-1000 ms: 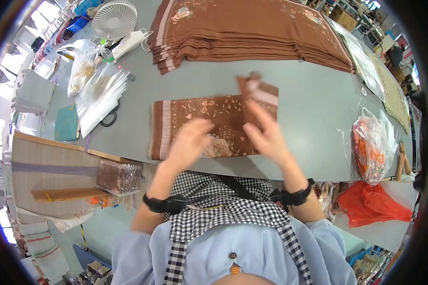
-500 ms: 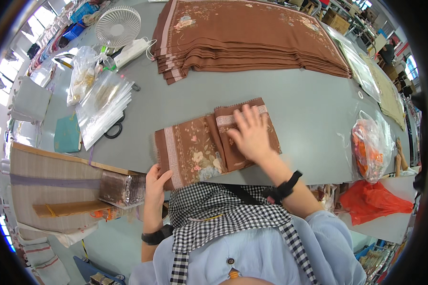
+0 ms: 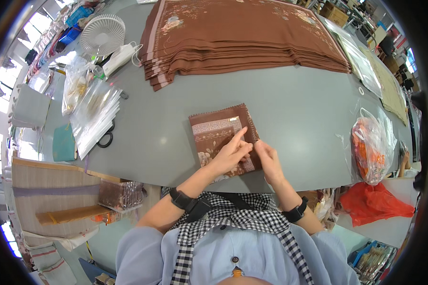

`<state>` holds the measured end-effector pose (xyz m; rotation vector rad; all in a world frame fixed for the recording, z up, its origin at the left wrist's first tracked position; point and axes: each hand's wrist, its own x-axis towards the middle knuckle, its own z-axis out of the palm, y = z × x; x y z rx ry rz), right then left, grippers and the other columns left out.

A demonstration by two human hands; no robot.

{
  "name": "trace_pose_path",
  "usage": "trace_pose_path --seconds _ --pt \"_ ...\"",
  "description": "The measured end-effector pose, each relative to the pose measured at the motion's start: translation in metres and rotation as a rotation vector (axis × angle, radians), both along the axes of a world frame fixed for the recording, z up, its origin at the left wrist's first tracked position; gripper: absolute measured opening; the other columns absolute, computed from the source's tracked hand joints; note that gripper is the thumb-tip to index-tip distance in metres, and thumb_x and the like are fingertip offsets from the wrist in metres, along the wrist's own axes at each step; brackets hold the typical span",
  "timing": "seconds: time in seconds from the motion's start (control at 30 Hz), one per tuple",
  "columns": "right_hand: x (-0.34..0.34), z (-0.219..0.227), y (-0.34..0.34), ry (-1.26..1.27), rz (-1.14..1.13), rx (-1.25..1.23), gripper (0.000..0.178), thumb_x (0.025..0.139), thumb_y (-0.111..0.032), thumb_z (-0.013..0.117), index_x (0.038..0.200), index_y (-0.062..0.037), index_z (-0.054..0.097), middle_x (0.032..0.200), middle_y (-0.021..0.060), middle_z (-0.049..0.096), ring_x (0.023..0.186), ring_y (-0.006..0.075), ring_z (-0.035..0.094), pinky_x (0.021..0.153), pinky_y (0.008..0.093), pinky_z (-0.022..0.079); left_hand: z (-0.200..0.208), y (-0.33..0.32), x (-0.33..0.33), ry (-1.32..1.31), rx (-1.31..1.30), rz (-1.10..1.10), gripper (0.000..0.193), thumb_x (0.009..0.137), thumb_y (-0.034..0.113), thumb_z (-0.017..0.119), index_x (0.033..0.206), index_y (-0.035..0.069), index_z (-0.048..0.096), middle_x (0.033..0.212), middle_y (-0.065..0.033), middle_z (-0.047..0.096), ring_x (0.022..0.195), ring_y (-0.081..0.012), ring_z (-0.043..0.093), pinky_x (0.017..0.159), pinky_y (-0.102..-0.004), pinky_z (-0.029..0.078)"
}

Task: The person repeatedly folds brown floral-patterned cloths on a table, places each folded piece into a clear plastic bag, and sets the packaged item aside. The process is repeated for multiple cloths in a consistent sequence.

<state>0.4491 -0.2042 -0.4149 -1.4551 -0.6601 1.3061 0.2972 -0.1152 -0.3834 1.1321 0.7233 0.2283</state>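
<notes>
A brown floral scarf (image 3: 214,137), folded into a small rectangle, lies on the table in front of me. Its upper face carries a pale patterned band and a small light label (image 3: 233,119). Across its lower middle rests my left hand (image 3: 230,154), index finger stretched toward the right edge and the other fingers partly curled. At that right edge, my right hand (image 3: 268,159) has thumb and fingers closed on the cloth's rim. Beyond, a thick stack of matching brown scarves (image 3: 242,42) covers the far side of the table.
Clear plastic bags (image 3: 95,114), black-handled scissors (image 3: 107,137), a teal pouch (image 3: 64,142) and a white fan (image 3: 102,35) occupy the left of the grey table (image 3: 309,109). A bag of orange items (image 3: 368,149) sits at the right edge. Below left stands a pack of wrapped pieces (image 3: 120,193).
The scarf has gone from a wider two-part layout to one compact rectangle. My left hand has come across onto its top; my right has drawn back to its right edge.
</notes>
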Motion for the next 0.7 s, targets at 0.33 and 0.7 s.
trace_pose_path --seconds 0.33,0.7 --pt "0.025 -0.025 0.02 -0.361 0.027 0.064 0.03 0.099 -0.012 0.048 0.123 0.0038 0.056 0.11 0.0084 0.066 0.1 0.0172 0.06 0.09 0.029 0.045 -0.022 -0.005 -0.053 0.694 1.415 -0.213 0.084 0.086 0.054 0.058 0.145 0.0 0.033 0.151 -0.0215 0.029 0.143 -0.0375 0.02 0.114 -0.055 0.014" --pt "-0.034 0.006 0.056 -1.486 0.555 0.767 0.045 0.08 -0.034 0.071 0.123 -0.0202 0.063 0.139 0.0158 0.046 0.132 0.0387 0.036 0.103 0.0656 0.026 -0.03 -0.035 -0.122 0.469 1.422 0.027 0.029 0.086 0.012 0.059 0.113 0.021 0.065 0.134 -0.0078 0.049 0.13 -0.0266 0.044 0.107 -0.0555 0.027"
